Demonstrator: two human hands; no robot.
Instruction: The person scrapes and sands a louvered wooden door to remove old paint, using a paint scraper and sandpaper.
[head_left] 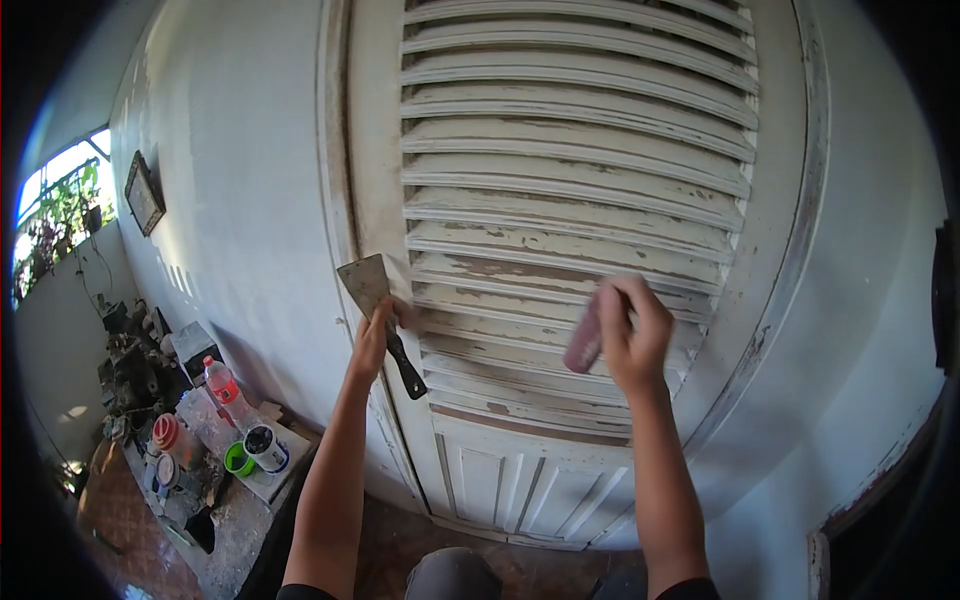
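A white louvred door [375,160] with worn, chipped paint on its slats stands in front of me. My left hand [372,340] is closed around a putty knife [364,283], its wide metal blade pointing up and its black handle hanging down beside the door's left stile. Over the lower slats on the right, my right hand [640,335] grips a dull reddish sanding piece [583,335], slightly blurred. Whether that piece touches a slat, I cannot tell. Below the slats is a panelled section [530,490].
At the lower left, a cluttered table [235,545] holds a bottle with a red label [228,388], a green cup [238,459], a white tub [266,449] and a red-lidded jar [168,432]. A framed picture [145,194] hangs on the left wall.
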